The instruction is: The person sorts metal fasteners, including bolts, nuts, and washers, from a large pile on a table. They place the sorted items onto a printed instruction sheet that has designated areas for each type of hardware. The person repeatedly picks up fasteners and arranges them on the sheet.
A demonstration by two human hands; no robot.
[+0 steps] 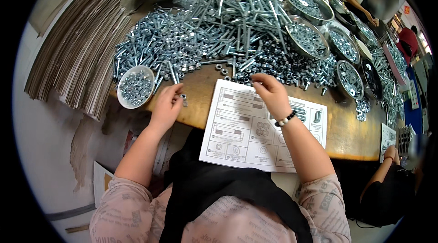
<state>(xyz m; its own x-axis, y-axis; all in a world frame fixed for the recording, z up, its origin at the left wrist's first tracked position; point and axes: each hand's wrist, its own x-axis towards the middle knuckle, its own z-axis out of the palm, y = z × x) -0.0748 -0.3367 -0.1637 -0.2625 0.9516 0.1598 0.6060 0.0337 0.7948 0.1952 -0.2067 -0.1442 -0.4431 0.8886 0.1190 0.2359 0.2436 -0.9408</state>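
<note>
My left hand (pixel 167 107) is closed near the table's front edge, a few small metal nuts (pixel 184 99) at its fingertips. My right hand (pixel 273 96), with a beaded bracelet (pixel 285 119) on the wrist, hovers over the top of a printed sheet (pixel 232 142). Its fingers are bent together at the border of the pile; whatever they grip is too small to make out. Hardware drawings in boxes cover the sheet, which overhangs the table edge toward my lap. Loose nuts (pixel 223 71) lie just beyond the sheet's upper left corner.
A heap of bolts (pixel 242 15) and nuts fills the back. The white bowl (pixel 137 87) at left holds nuts. Metal bowls of washers (pixel 308 37) line the right. Stacked cardboard (pixel 77 51) stands far left. Co-workers' hands (pixel 391 153) show at right.
</note>
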